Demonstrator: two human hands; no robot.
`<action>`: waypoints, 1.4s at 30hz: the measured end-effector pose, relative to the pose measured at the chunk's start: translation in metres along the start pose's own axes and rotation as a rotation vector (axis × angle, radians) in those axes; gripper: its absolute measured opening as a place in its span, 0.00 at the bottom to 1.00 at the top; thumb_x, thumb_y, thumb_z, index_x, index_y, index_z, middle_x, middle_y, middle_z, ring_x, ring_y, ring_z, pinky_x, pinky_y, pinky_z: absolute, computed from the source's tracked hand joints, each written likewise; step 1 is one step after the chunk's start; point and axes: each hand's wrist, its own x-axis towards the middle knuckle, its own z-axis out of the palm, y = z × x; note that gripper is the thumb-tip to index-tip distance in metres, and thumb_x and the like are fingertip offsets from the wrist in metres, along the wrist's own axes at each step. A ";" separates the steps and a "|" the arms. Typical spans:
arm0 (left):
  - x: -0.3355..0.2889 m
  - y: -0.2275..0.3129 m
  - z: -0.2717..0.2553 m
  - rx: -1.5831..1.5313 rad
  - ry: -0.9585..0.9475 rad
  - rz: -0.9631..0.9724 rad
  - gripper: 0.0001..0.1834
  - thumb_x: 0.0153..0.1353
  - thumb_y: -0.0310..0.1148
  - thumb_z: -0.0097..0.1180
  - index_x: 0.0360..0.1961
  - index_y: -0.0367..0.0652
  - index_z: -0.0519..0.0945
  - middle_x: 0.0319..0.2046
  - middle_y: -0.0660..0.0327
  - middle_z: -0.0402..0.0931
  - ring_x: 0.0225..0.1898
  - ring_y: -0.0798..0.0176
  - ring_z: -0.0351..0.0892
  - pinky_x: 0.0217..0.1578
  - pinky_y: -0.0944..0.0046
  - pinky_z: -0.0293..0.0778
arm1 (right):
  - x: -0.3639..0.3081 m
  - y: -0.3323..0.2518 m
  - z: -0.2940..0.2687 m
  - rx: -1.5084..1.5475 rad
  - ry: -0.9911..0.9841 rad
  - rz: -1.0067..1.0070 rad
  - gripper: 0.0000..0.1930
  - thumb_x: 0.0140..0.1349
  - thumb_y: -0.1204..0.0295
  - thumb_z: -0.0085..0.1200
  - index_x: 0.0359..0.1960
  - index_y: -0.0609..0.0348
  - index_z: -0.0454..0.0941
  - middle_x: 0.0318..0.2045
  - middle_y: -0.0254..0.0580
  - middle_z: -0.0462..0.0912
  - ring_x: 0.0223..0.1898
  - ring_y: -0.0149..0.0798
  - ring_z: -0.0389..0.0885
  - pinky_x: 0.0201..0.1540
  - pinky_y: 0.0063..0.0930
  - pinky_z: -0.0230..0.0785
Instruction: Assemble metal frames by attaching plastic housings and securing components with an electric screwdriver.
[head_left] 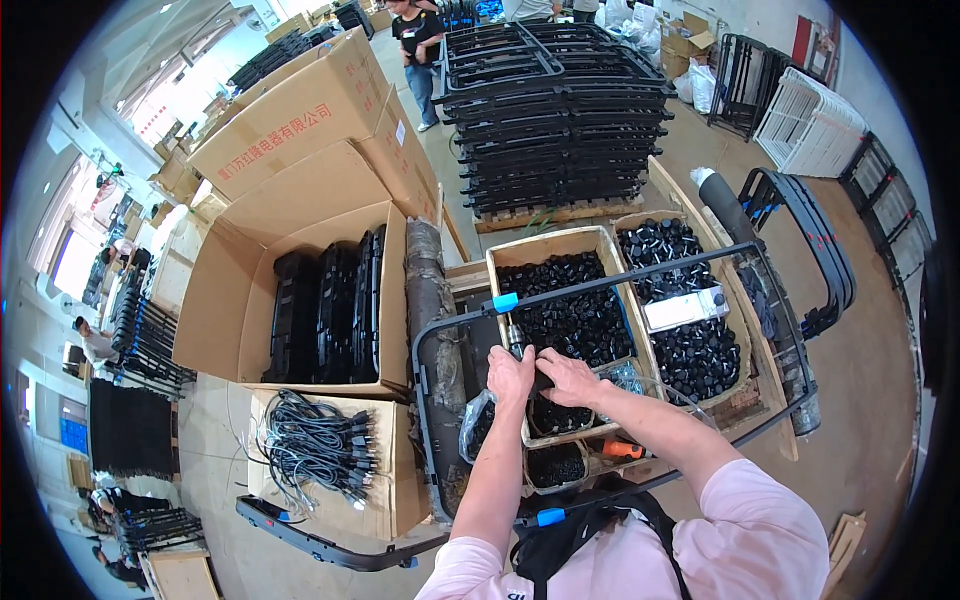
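A black tubular frame point(620, 281) with rounded corners lies across the wooden bins in front of me. A blue piece point(507, 302) wraps its far bar. Just below that piece, a dark driver-like tool point(515, 338) points up toward the bar; I cannot tell whether its tip touches. My left hand point(511, 377) is closed round this tool. Close beside it, my right hand point(568, 380) is closed on the tool's dark rear part, mostly hidden by the fingers. Another blue piece point(551, 516) sits on the near bar, close to my body.
Bins hold black caps point(560, 300) and black knobs with metal studs point(665, 255). A white box point(685, 309) rests on the knobs. An orange-handled tool point(625, 450) lies near me. Left are a carton point(225, 300) of black parts and bundled cables point(315, 445). Stacked frames point(555, 120) stand beyond.
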 end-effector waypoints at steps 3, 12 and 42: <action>-0.003 0.000 0.000 -0.015 0.001 0.004 0.35 0.60 0.57 0.70 0.48 0.34 0.75 0.48 0.39 0.82 0.51 0.35 0.84 0.52 0.41 0.79 | -0.002 0.001 0.002 -0.006 -0.014 0.025 0.30 0.56 0.66 0.69 0.60 0.62 0.73 0.59 0.49 0.73 0.60 0.59 0.78 0.58 0.52 0.77; -0.010 -0.008 0.001 -0.022 0.016 0.033 0.34 0.59 0.57 0.70 0.47 0.34 0.75 0.47 0.40 0.82 0.49 0.35 0.85 0.52 0.41 0.80 | -0.010 -0.004 0.007 0.004 0.008 0.010 0.29 0.57 0.66 0.68 0.60 0.59 0.72 0.57 0.49 0.73 0.59 0.59 0.79 0.59 0.52 0.76; -0.338 -0.077 -0.050 -0.819 -0.150 -0.024 0.23 0.73 0.49 0.63 0.39 0.36 0.80 0.32 0.62 0.81 0.36 0.69 0.74 0.40 0.60 0.74 | -0.311 -0.140 0.037 -0.052 0.190 -0.156 0.37 0.51 0.68 0.71 0.65 0.59 0.70 0.48 0.53 0.77 0.47 0.58 0.83 0.50 0.49 0.77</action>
